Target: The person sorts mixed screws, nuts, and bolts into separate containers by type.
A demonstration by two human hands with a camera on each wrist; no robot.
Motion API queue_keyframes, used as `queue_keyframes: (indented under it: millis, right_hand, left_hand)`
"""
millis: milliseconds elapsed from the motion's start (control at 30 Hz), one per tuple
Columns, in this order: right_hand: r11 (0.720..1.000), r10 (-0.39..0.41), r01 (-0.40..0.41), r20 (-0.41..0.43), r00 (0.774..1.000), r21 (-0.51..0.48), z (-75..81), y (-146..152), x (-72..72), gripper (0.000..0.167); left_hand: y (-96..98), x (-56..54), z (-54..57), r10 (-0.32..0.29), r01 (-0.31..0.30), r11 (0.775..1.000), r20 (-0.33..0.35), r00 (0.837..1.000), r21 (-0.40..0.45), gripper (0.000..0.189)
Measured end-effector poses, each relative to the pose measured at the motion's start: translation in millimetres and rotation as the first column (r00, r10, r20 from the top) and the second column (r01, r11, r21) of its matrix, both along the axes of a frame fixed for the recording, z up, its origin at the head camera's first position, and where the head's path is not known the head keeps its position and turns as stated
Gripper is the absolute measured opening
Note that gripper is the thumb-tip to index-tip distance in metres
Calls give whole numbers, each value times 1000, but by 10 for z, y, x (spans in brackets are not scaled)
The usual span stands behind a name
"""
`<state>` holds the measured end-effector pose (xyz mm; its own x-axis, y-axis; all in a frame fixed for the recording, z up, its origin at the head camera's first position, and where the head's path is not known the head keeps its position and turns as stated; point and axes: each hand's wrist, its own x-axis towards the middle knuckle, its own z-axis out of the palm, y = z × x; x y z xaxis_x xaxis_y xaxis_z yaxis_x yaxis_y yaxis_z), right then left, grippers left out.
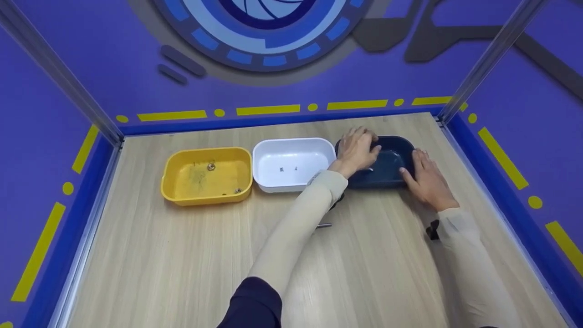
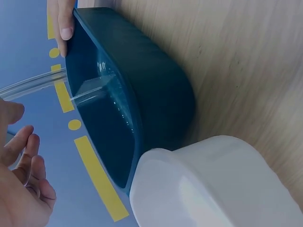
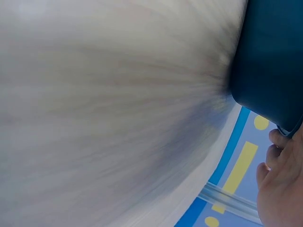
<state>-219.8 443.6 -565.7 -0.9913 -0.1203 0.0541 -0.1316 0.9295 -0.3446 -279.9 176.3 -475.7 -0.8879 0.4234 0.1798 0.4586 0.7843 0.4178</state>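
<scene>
My left hand [image 1: 357,148] is over the left end of the dark teal tray [image 1: 396,184], fingers loosely bent. In the left wrist view, the thumb and fingers of that left hand [image 2: 23,175] stand apart with nothing visible between them. A blurred, see-through shiny piece [image 2: 92,90] shows inside the tray; its kind cannot be made out. In the head view a small silvery bit [image 1: 370,169] shows there beside the hand. My right hand [image 1: 428,180] rests against the tray's right end, fingers fairly straight along the rim.
A white tray [image 1: 294,188] with two small dark bits stands left of the teal one, close against it. Further left is a yellow tray [image 1: 205,201] holding several small metal parts. A short metal rod [image 1: 324,225] lies on the wooden table [image 1: 182,255]. Blue-purple panels surround the table.
</scene>
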Motion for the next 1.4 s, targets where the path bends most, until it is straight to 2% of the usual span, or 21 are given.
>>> queue_keyframes:
  millis: [800,933,1067,1400]
  right_hand:
    - [1000,-21,20,63,998,10,46,-19,-6,90]
    - [1000,-22,22,70,997,5,48,-22,-4,90]
    - [1000,-5,4,38,999,15,47,-21,-6,89]
    - [1000,22,-22,8,1000,13,43,-4,3,88]
  left_hand:
    - [-193,46,48,-53,54,998,-27,998,16,25]
    - [-248,93,36,-72,74,996,-49,996,44,24]
    - [-319,164,22,-101,105,991,-57,993,77,24]
    - [-522,375,32,-181,182,979,-19,983,88,29]
